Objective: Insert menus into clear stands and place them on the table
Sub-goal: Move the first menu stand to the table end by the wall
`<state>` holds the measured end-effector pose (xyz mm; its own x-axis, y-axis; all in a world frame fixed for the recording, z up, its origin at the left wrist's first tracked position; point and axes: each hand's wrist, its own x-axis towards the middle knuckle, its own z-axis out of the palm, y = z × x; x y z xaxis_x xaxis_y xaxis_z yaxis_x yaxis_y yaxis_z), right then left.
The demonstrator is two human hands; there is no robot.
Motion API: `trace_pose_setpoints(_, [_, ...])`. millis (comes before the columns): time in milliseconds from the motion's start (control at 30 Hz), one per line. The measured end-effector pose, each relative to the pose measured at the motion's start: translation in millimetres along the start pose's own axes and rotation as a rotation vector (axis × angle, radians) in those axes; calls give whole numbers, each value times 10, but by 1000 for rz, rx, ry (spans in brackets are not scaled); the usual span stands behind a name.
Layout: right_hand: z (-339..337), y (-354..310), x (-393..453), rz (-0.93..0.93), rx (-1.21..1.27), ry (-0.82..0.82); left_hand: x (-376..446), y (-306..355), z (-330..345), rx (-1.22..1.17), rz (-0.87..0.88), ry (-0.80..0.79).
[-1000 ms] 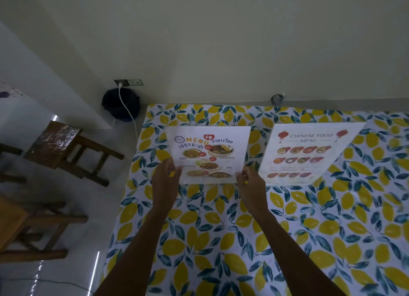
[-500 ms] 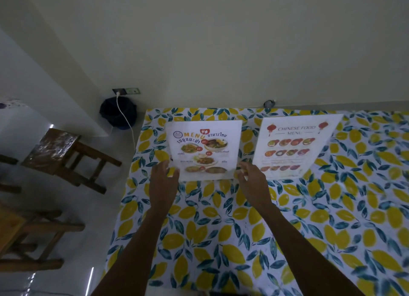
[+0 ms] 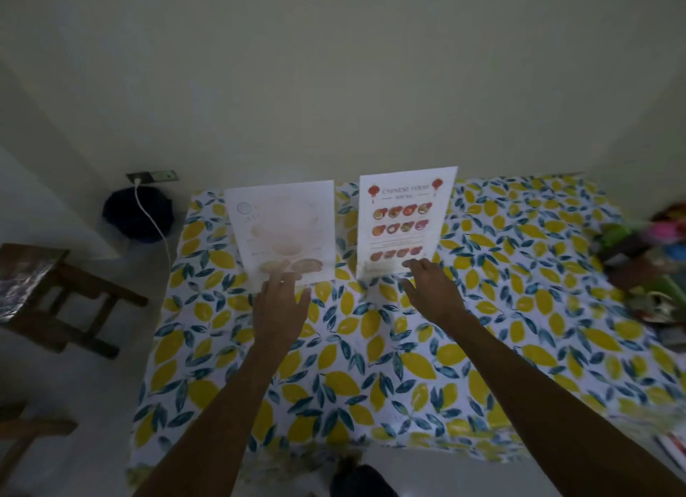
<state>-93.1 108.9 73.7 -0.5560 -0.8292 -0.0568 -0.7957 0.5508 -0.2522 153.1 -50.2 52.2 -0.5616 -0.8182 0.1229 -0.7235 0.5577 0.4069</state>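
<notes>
Two menus in clear stands stand upright side by side at the far part of the table (image 3: 371,348), which wears a lemon-print cloth. The left menu (image 3: 286,229) looks washed out by glare. The Chinese food menu (image 3: 406,218) is on the right. My left hand (image 3: 280,303) lies just in front of the left stand, fingers spread, fingertips at its lower edge. My right hand (image 3: 432,288) reaches to the base of the Chinese food menu, fingers apart, its fingertips at the stand's foot. Neither hand grips anything.
A blurred pile of colourful items (image 3: 653,259) sits at the table's right end. A wooden stool (image 3: 44,292) stands on the floor to the left. A dark round object (image 3: 139,214) with a white cable lies by the wall socket.
Both hands have let go of the left menu stand, which now stands on the table. My right hand has moved right to the Chinese food menu. The view has shifted right.
</notes>
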Motion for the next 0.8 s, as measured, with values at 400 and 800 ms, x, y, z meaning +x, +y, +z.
trace_pose_setpoints(400, [-324, 1126, 299, 118, 17, -3, 454, 1134, 560, -180, -76, -168])
trace_pose_setpoints(800, [-94, 1397, 1319, 56, 379, -154, 1069, 1475, 905, -234, -347, -38])
